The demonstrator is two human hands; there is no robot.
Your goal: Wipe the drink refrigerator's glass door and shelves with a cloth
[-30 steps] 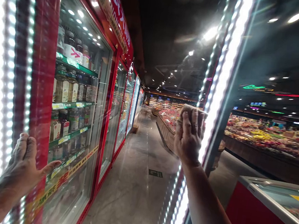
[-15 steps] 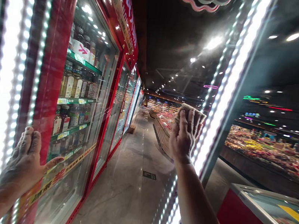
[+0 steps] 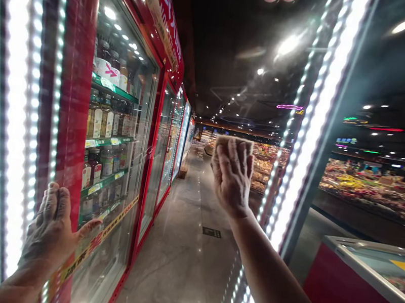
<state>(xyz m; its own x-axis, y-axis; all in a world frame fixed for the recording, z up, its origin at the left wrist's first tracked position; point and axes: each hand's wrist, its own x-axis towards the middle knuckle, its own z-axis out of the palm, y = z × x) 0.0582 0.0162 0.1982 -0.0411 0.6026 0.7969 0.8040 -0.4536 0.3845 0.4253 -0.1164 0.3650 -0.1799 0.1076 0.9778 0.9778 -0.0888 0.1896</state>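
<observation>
Setting: supermarket aisle seen through a glass door [image 3: 203, 95] that we face, with grey polished floor [image 3: 176, 270] running away behind it.
Landmark: we place everything by the glass door, whose lit edge strips [image 3: 304, 137] stand at its right side.
Cloth: our cloth [image 3: 232, 142] is a small, pale beige pad, folded flat, pressed against the glass door at about mid-height, left of the lit edge strips; only its top edge and corners show past the fingers.
Right hand: our right hand [image 3: 232, 176] lies flat on the cloth, fingers spread and pointing up, palm holding it to the pane; the grip is a flat press, not a closed fist.
Left hand: our left hand [image 3: 51, 230] rests open on the red frame [image 3: 72, 100] at the door's left edge, low down, fingers together, thumb out, holding nothing.
Behind the glass, left: drinks cooler [image 3: 118, 123] with bottles on green-edged shelves.
Behind the glass, right: red chest freezer [image 3: 368, 295] low, and produce displays [image 3: 380, 192] farther back.
</observation>
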